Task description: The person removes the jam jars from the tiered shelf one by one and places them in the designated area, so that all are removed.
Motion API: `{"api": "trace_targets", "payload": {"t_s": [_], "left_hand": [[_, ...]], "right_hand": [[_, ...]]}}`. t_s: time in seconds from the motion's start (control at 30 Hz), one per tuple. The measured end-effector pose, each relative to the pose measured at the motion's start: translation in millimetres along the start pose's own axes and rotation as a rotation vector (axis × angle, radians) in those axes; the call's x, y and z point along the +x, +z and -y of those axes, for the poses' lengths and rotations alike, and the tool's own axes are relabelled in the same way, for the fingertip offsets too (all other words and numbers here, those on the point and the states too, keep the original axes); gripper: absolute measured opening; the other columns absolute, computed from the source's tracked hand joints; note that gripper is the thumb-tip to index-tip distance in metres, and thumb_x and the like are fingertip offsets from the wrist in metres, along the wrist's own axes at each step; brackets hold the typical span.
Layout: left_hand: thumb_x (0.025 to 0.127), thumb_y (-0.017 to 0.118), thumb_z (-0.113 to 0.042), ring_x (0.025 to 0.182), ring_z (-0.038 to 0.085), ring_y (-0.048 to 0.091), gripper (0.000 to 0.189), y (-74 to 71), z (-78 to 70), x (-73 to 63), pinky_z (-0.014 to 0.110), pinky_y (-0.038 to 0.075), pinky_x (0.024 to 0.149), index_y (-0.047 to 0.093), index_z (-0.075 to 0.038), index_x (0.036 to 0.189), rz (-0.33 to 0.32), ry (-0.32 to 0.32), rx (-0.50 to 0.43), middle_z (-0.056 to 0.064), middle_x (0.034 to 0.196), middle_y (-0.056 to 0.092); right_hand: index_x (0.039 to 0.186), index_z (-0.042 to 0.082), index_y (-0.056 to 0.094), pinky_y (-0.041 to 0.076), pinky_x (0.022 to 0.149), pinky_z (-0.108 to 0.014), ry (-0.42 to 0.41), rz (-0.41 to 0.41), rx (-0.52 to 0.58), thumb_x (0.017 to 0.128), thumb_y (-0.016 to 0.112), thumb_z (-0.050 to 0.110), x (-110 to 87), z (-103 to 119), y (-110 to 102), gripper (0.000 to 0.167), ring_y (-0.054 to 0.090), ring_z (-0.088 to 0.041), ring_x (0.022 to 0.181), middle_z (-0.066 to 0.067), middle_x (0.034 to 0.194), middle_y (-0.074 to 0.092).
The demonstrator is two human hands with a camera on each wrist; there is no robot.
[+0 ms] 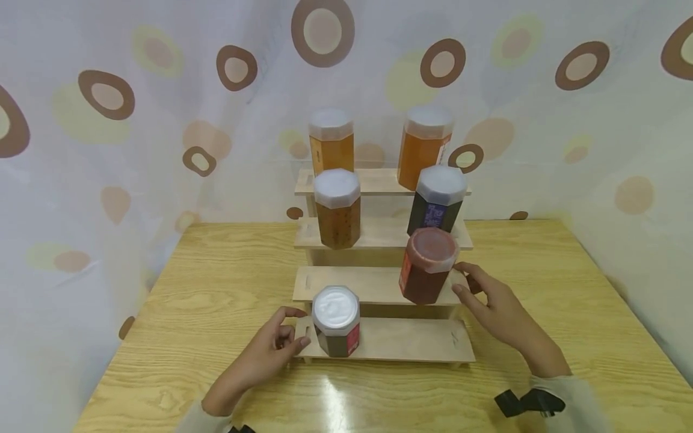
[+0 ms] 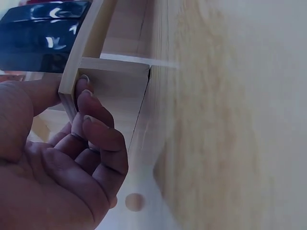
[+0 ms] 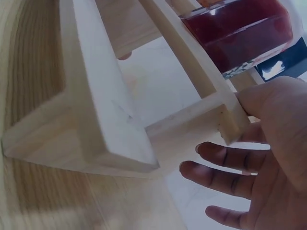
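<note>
A stepped wooden rack (image 1: 408,340) with four-sided plank shelves stands on the table, bearing several eight-sided jars. My left hand (image 1: 273,346) pinches the left end of its lowest shelf, thumb over the board and fingers curled beneath (image 2: 98,127). Beside that hand stands a dark jar (image 1: 337,322) with a white lid. My right hand (image 1: 500,307) pinches the right end of the shelf one step up, with its lower fingers (image 3: 218,177) spread loosely below. Close to it sits a dark red jar (image 1: 425,276) with a reddish lid.
Higher up stand a speckled brown jar (image 1: 339,219) and a black jar (image 1: 433,213) with a purple label. Two amber jars, one left (image 1: 332,147) and one right (image 1: 419,156), occupy the top shelf. A patterned cloth (image 1: 260,120) hangs behind the wood-grain table (image 1: 227,276).
</note>
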State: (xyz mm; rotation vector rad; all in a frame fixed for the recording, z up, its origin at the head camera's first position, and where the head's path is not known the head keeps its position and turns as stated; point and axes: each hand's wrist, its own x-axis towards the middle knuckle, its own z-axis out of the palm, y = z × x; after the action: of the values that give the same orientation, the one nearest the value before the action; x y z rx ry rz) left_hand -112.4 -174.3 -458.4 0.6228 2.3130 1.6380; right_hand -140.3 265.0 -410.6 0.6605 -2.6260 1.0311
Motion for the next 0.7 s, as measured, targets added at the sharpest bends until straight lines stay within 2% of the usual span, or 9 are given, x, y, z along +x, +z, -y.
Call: {"api": "trace_targets", "payload": {"t_s": [0.1,0.17,0.33,0.37,0.43,0.57,0.6,0.67,0.7], "left_hand": [[0.102,0.067,-0.011,0.06,0.004,0.048,0.047,-2.6,3.8,-1.2,0.019,0.043,0.055,0.045,0.0,0.143,-0.008,0.0,-0.021,-0.001,0.074,0.058],[0.103,0.066,-0.01,0.06,0.005,0.05,0.045,-4.3,5.5,-1.7,0.02,0.045,0.054,0.046,0.0,0.142,-0.007,0.009,-0.047,0.003,0.078,0.062],[0.103,0.064,-0.008,0.062,0.01,0.055,0.031,-7.0,9.6,-1.0,0.022,0.048,0.054,0.051,0.001,0.129,0.037,-0.005,-0.138,0.008,0.082,0.062],[0.103,0.064,-0.008,0.063,0.011,0.056,0.029,-7.4,11.0,-0.6,0.022,0.048,0.054,0.051,0.001,0.127,0.052,-0.011,-0.155,0.008,0.082,0.061],[0.102,0.065,-0.006,0.063,0.012,0.057,0.028,-8.1,13.9,0.5,0.023,0.049,0.055,0.052,0.001,0.126,0.076,-0.021,-0.187,0.007,0.082,0.06],[0.101,0.066,-0.004,0.063,0.014,0.057,0.036,-9.5,18.3,2.5,0.023,0.048,0.054,0.051,0.001,0.134,0.115,0.011,-0.208,0.008,0.081,0.06],[0.101,0.066,-0.004,0.063,0.014,0.057,0.038,-9.5,18.5,2.9,0.023,0.048,0.054,0.05,0.0,0.135,0.12,0.019,-0.211,0.009,0.081,0.06],[0.101,0.065,-0.003,0.063,0.015,0.058,0.041,-9.4,19.3,3.2,0.024,0.049,0.054,0.049,0.0,0.138,0.132,0.033,-0.208,0.012,0.08,0.061],[0.102,0.065,-0.004,0.064,0.015,0.058,0.042,-9.2,19.7,3.0,0.024,0.049,0.054,0.048,0.0,0.139,0.137,0.033,-0.208,0.014,0.079,0.061]], "right_hand": [[0.141,0.003,0.056,0.055,0.071,-0.033,0.004,0.035,0.007,0.103,0.063,0.008,5.4,-2,-11,0.039,0.066,-0.025,0.094,-0.011,0.114,0.068],[0.14,0.003,0.057,0.056,0.073,-0.033,0.003,0.03,-0.009,0.104,0.063,0.009,11.4,-3,-22,0.038,0.066,-0.029,0.097,-0.014,0.119,0.068],[0.136,0.003,0.061,0.051,0.072,-0.028,-0.004,-0.059,-0.108,0.105,0.06,0.01,34.9,4,-60,0.032,0.067,-0.035,0.097,-0.014,0.113,0.07],[0.136,0.002,0.062,0.049,0.072,-0.026,-0.007,-0.08,-0.127,0.105,0.06,0.011,41.2,6,-67,0.032,0.067,-0.035,0.097,-0.015,0.113,0.07],[0.136,0.003,0.062,0.047,0.073,-0.023,-0.012,-0.12,-0.148,0.105,0.06,0.012,55.2,14,-81,0.032,0.067,-0.023,0.098,-0.016,0.113,0.07],[0.141,0.006,0.059,0.04,0.082,-0.016,-0.037,-0.167,-0.147,0.104,0.063,0.015,87.7,35,-102,0.038,0.066,-0.023,0.102,-0.018,0.116,0.069],[0.143,0.008,0.057,0.041,0.082,-0.016,-0.037,-0.168,-0.145,0.104,0.063,0.017,96.2,41,-105,0.04,0.066,-0.024,0.103,-0.018,0.118,0.068],[0.148,0.011,0.053,0.046,0.088,-0.025,-0.037,-0.154,-0.136,0.104,0.064,0.019,113.2,50,-112,0.045,0.066,-0.04,0.105,-0.019,0.121,0.066],[0.149,0.013,0.052,0.048,0.091,-0.032,-0.036,-0.145,-0.128,0.104,0.064,0.021,121.4,55,-114,0.047,0.065,-0.04,0.105,-0.019,0.122,0.066]]}}
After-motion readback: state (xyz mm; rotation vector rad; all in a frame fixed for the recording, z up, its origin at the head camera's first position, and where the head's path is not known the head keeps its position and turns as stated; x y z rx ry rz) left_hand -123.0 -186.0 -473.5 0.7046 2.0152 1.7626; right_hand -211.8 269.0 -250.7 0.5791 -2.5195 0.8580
